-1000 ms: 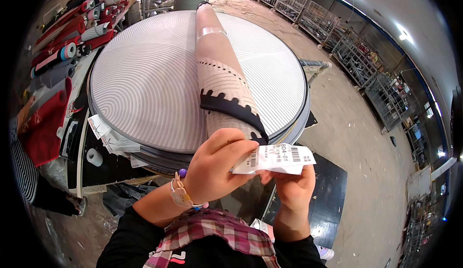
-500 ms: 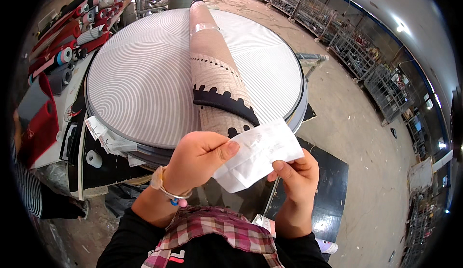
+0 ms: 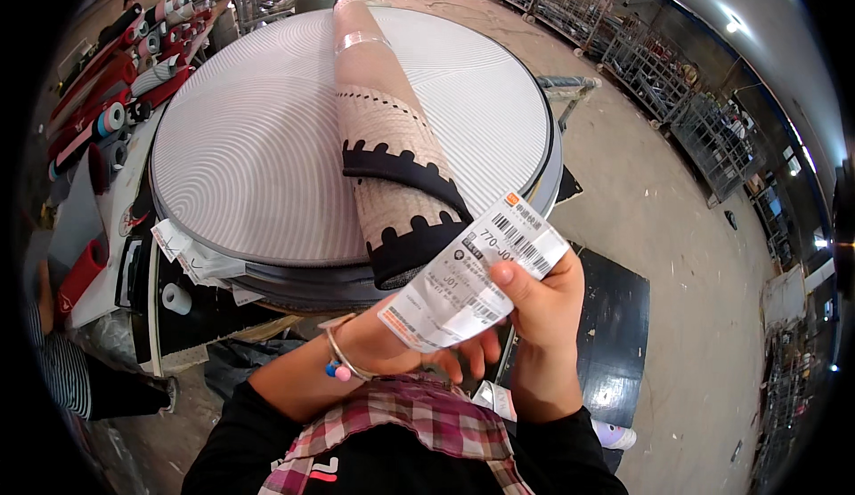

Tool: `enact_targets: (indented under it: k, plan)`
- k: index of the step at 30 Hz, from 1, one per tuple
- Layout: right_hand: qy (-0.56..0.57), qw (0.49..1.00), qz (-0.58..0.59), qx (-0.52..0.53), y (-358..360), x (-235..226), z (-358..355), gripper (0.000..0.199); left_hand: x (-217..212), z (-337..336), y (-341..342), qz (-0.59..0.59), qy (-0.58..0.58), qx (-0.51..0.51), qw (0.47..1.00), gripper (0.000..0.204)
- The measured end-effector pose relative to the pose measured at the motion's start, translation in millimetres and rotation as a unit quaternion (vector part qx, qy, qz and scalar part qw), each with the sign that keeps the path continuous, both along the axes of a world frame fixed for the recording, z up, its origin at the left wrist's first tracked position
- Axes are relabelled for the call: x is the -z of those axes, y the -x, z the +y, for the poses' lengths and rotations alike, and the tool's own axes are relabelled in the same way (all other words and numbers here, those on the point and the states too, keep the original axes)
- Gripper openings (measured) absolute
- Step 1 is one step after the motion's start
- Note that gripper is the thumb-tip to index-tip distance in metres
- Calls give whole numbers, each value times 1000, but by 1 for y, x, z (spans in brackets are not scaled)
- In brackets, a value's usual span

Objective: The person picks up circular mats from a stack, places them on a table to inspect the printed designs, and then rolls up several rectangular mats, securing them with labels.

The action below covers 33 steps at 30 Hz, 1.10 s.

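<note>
My right hand (image 3: 539,312) grips a white shipping label (image 3: 476,272), its thumb on the printed face. Barcodes and small orange marks show on the label, which is tilted up toward me. Under the label's lower corner is my left hand (image 3: 383,343), partly hidden by it, with fingertips showing apart and no hold on the label visible. Just beyond the label lies a rolled beige rug (image 3: 378,76) with black scalloped trim, bound by clear tape near its far end. It rests across a stack of round, grey-and-white ridged mats (image 3: 240,147).
Paper tags (image 3: 191,254) hang from the stack's left edge, near a white tape roll (image 3: 176,298). Several rolled red and grey mats (image 3: 111,121) lie at the far left. Another person's striped sleeve (image 3: 67,375) shows at lower left. Wire cage trolleys (image 3: 655,76) line the right side.
The label has turned over, from its blank back to its printed face. My left hand has let go of its edge and moved down behind it. The view has shifted slightly.
</note>
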State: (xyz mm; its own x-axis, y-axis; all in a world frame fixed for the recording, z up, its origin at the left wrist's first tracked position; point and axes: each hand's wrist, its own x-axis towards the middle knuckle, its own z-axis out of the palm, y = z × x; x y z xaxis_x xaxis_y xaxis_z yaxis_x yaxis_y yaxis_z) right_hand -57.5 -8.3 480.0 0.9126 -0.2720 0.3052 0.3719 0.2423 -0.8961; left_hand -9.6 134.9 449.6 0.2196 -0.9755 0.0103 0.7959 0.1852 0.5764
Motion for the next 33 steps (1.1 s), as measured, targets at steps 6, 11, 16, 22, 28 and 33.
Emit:
enact_targets:
  k: [6,11,16,22,28,33]
  plan:
    - [26,999,12,-14,4,1,-14,21,14,7,-1,9,51,-100,994,48]
    - [9,1000,1,-14,2,3,-15,21,16,16,10,-293,-30,-240,925,34]
    - [3,1000,27,13,4,5,-17,31,4,15,12,-341,-119,-241,901,26]
    - [9,999,17,32,7,9,-24,19,6,15,13,-329,-112,-278,895,20]
    - [60,993,104,7,17,8,-27,14,-1,29,3,-354,-175,-307,866,15]
    - [64,986,-23,-155,30,32,-47,20,-11,48,-4,-434,-104,-315,838,26]
